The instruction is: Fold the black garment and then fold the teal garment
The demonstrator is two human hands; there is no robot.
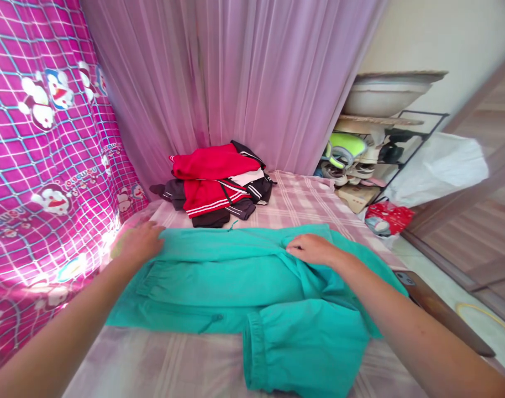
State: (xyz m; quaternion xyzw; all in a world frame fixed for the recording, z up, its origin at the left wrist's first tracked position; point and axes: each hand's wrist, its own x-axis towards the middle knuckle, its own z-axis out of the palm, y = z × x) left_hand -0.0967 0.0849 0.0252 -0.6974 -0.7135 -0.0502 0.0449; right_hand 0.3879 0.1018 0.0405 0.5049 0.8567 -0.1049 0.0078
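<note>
One teal garment point(236, 276) is spread across a bed point(302, 202) covered with a pink-and-white checked sheet. Its cloth is plain, smooth and slightly glossy, and it is laid widthwise in long folds; a gathered, elasticated cuff point(252, 337) is seen on the part nearest the camera, and a thin drawstring is shown near the lower edge. The far edge of the garment is pressed down by both hands. The left hand point(140, 240) is laid flat at the garment's left end, fingers loosely spread, nothing being gripped. The right hand point(313, 249) is set on the upper edge right of the middle, its fingers curled onto a small fold of the teal cloth; whether the fold is truly pinched cannot be told. The bulk of the garment lies between the two forearms and nearer the camera than the hands.

Beyond the garment, well apart from it, a pile of red and black clothes point(219, 182) is stacked on the bed against a pale lilac curtain point(236, 72). A magenta cartoon-print cloth point(41, 138) is hung at the left, and a shelf rack point(377, 149) is placed at the right
</note>
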